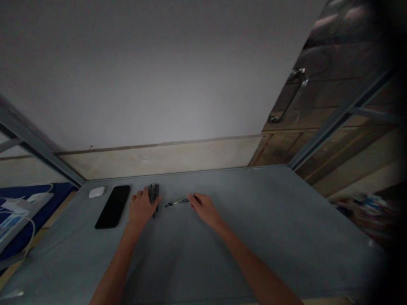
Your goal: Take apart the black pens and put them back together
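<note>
My right hand point(202, 206) pinches the right end of a slim pen point(177, 202) between thumb and fingers. The pen has dark parts and a pale middle, and points left over the grey tabletop. My left hand point(141, 206) lies with its fingers spread beside several dark pens point(154, 192), its thumb stretched across them. The pens lie close together, pointing away from me, and the hand covers part of them. A small gap separates this group from the pen in my right hand.
Left of my left hand lies a black phone point(113, 206), with a white earphone case point(96, 192) beyond it. The grey tabletop point(273, 228) ends at a pale wall. Metal posts point(337, 114) rise at its back corners. A power strip point(19, 220) with cables is at far left.
</note>
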### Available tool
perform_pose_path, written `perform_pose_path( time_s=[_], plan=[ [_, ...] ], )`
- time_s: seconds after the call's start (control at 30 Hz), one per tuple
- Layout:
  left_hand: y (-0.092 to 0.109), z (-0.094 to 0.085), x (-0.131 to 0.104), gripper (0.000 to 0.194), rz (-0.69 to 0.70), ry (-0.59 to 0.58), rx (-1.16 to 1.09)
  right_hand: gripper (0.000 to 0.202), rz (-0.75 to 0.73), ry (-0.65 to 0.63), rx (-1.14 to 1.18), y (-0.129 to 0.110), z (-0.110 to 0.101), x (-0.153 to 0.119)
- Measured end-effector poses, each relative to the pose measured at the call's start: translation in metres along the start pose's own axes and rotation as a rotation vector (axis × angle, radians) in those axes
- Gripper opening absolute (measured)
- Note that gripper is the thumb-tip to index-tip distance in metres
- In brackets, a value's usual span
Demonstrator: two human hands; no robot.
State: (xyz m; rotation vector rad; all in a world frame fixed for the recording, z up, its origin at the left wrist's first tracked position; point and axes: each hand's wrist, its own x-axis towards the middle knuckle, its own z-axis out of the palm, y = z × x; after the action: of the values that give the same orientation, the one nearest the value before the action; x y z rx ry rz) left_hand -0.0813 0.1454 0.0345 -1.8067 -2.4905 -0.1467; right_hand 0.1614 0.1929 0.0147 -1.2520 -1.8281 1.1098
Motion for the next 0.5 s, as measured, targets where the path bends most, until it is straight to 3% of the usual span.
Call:
perform_pose_path(
  time_s=[0.17,0.5],
  plan=[
    [0.031,-0.002,0.004,0.053,-0.016,-0.071,0.017,0.047,0.033,0.051,0.059,0.003,-0.006,0.003],
    [0.034,0.013,0.007,0.025,0.144,-0.139,0.144,0.046,0.100,0.184,0.215,0.003,-0.016,0.008]
  ],
)
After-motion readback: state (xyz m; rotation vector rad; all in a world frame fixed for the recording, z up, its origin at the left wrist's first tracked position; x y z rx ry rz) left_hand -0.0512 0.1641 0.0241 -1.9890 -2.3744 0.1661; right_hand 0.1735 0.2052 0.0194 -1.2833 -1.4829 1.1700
